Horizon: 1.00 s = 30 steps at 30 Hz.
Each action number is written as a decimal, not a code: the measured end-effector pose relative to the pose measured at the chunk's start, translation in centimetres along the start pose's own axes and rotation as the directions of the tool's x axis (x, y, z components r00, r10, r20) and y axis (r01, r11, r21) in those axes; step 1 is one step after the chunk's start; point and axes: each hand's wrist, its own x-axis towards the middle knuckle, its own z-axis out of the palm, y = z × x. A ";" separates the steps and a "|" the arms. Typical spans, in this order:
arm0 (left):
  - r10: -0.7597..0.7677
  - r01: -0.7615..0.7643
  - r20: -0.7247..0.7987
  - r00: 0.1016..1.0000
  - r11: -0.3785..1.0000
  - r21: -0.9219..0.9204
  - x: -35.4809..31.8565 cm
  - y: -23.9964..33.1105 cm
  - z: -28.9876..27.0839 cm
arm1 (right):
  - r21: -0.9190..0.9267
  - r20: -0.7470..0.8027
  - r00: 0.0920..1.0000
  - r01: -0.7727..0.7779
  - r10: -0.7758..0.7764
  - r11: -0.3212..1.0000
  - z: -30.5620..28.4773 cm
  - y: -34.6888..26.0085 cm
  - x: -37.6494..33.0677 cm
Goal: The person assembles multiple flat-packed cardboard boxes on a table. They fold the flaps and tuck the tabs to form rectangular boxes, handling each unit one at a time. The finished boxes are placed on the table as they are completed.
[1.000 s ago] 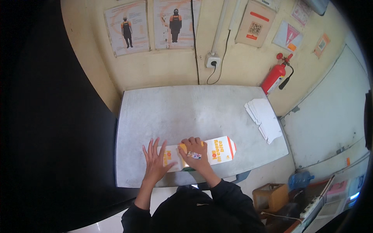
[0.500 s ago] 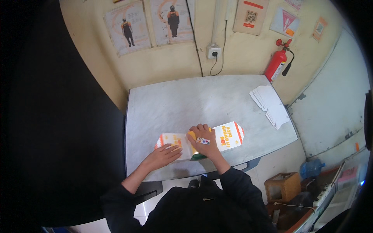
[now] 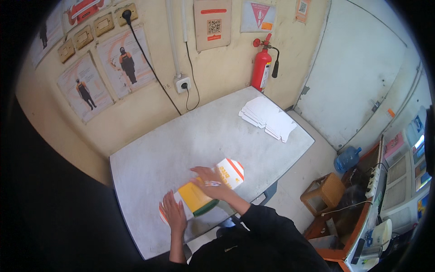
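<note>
A paperboard carton blank [image 3: 194, 196] in white, yellow, orange and green lies slantwise near the front edge of the grey table [image 3: 158, 154]. Its yellow panel shows in the middle, with a green edge toward me. My left hand [image 3: 174, 212] rests flat on the white left end, fingers stretched out. Across the right part of the carton lies my right hand [image 3: 212, 183], slightly blurred, its fingers extended and a patterned band on it. Part of the printed right panel is hidden under that hand.
A stack of flat white card blanks [image 3: 270, 119] sits at the table's far right. Behind it a red fire extinguisher [image 3: 261, 68] is on the wall. Right of the table stand a brown crate [image 3: 322, 192] and a blue water jug [image 3: 347, 159].
The view has turned right. My right hand has shifted on the carton, uncovering more of the yellow panel, and its fingers have straightened. My left hand stays on the left end.
</note>
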 end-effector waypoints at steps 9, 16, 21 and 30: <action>0.048 -0.038 0.067 0.997 0.989 -0.142 1.5 -3.6 2.6 | 0.136 0.252 0.966 -0.088 0.052 0.987 2.9 7.6 -2.8; 0.079 -0.082 -0.028 0.997 0.986 -0.145 1.0 -5.2 6.0 | 0.039 0.269 0.956 -0.133 0.118 0.990 4.1 7.8 -2.6; -0.015 0.042 0.167 0.986 0.986 -0.159 1.6 -4.6 3.1 | 0.007 0.276 0.958 -0.089 0.083 0.996 3.3 8.0 -2.7; -0.070 0.051 -0.287 0.955 0.996 -0.075 2.5 -0.1 -6.9 | 0.200 -0.187 0.979 -0.039 0.077 0.979 -2.7 15.3 0.1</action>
